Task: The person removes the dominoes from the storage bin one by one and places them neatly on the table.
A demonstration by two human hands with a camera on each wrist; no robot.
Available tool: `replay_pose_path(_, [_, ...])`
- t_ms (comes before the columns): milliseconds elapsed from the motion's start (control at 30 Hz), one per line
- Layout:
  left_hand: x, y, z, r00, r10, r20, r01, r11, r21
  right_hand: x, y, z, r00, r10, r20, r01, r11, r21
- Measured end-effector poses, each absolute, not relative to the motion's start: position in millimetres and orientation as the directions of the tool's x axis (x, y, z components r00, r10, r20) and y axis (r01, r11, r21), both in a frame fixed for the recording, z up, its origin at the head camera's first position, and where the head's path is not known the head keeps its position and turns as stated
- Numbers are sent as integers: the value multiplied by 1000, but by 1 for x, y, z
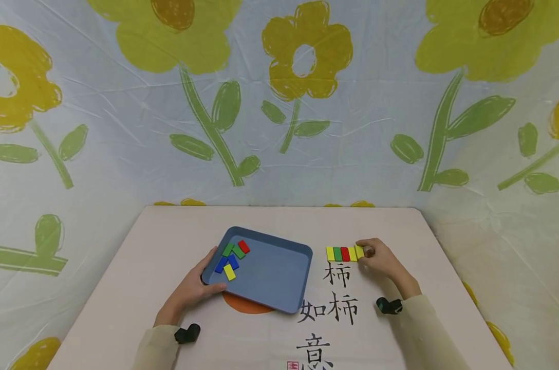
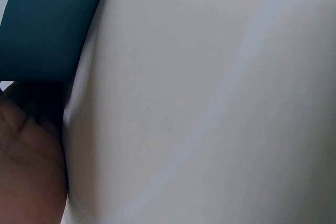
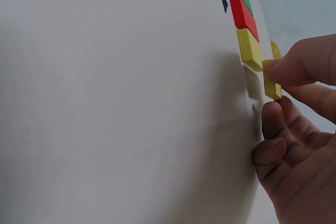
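My left hand grips a blue-grey tray by its near left corner, thumb along the near rim. Lying in the tray's left part are a red block, green blocks, blue blocks and a yellow block. To the tray's right, my right hand pinches another yellow block between thumb and finger. That block is at the right end of a row, by a yellow block; left of this come a red block, a green block and a yellow block.
A pale cloth with black brushed characters and an orange patch covers the table. Flower-printed sheets stand behind and at both sides.
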State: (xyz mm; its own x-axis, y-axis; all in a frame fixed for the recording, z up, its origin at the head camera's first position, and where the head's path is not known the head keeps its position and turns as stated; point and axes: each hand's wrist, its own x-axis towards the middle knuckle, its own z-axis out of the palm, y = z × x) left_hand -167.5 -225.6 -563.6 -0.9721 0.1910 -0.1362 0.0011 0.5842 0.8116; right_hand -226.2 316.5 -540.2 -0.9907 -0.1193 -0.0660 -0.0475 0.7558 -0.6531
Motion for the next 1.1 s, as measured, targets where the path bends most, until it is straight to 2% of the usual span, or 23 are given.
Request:
replay_pose_path(500, [-168,-225,-564,-970,190,-149,-16,565,825,-226,320,-553,-991,-117,-67,-50,779,-625])
replay_pose_path(1100, [-165,-226,-564,-974,198,-115,15,560,829,-224,318,-554,-991,-118,-67,-47,760,-648])
